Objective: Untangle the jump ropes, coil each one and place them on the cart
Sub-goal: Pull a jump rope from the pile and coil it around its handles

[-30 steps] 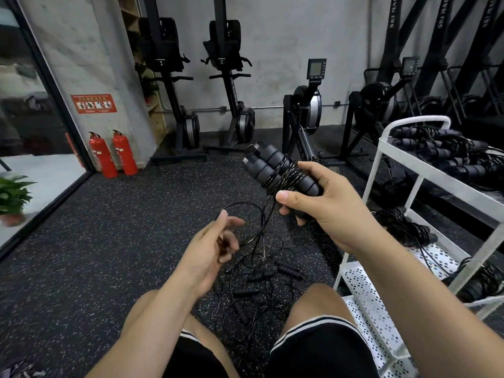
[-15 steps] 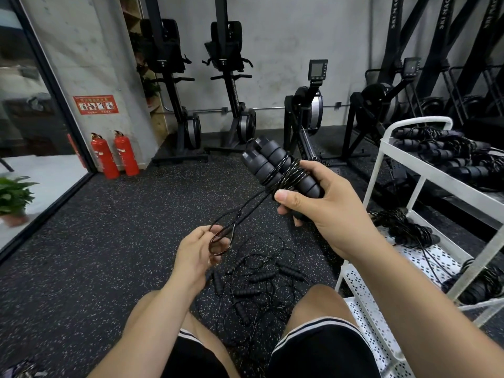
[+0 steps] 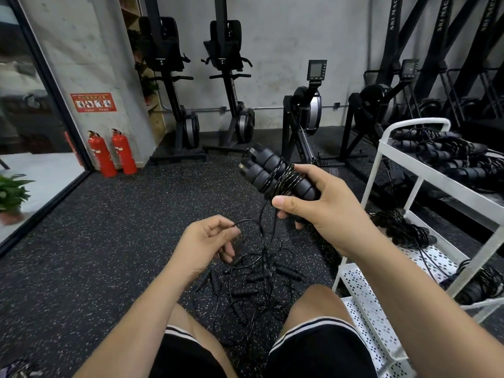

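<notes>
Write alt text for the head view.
The right hand grips two black foam jump-rope handles wound with thin black cord, while the left hand pinches its loose loop. Tangled black ropes lie on the speckled floor beside a white metal cart.

two red fire extinguishers [image 3: 102, 155] at wall base, left | red sign [image 3: 93, 102] above them | potted plant [image 3: 12, 193] far left, behind glass | upright rowers [image 3: 188, 126] stored against back wall | black speckled floor [image 3: 109, 241]
</notes>
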Action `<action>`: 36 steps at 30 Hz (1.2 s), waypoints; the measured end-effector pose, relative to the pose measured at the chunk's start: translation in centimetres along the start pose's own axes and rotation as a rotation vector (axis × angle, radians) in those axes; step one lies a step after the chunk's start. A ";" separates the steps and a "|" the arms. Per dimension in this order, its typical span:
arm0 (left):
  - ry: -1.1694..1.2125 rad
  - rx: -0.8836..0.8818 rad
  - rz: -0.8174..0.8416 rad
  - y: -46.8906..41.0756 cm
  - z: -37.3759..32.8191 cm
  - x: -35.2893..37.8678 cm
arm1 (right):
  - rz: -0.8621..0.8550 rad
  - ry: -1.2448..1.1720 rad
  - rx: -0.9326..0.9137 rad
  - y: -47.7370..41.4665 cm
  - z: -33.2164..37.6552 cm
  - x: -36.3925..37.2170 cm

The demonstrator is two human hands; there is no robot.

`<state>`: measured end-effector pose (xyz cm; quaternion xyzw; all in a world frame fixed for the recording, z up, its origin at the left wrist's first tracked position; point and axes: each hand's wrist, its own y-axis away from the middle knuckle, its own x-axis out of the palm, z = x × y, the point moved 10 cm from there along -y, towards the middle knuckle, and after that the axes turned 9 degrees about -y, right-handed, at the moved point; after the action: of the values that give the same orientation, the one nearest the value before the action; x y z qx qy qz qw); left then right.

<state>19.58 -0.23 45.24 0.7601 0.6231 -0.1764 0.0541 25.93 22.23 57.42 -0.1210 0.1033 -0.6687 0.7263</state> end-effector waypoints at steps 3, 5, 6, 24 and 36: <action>-0.165 -0.003 -0.038 -0.4 0.8 -0.6 | -0.018 -0.029 -0.020 0.0 0.4 -0.2; -0.209 -0.030 -0.072 -0.6 1.8 -1.3 | -0.036 -0.046 -0.025 0.0 0.8 -0.5; -0.230 -0.063 -0.075 -0.7 2.7 -1.5 | -0.042 -0.047 -0.028 0.1 1.1 -0.6; 0.008 -0.193 0.406 0.8 6.7 3.9 | 0.013 -0.006 -0.049 0.1 1.7 0.9; 0.140 -0.204 0.404 0.6 7.0 3.4 | -0.039 0.027 -0.064 -0.2 2.8 -0.3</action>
<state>19.29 0.70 37.50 0.8703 0.4752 -0.0450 0.1216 26.58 22.57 60.17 -0.1373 0.1322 -0.6807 0.7073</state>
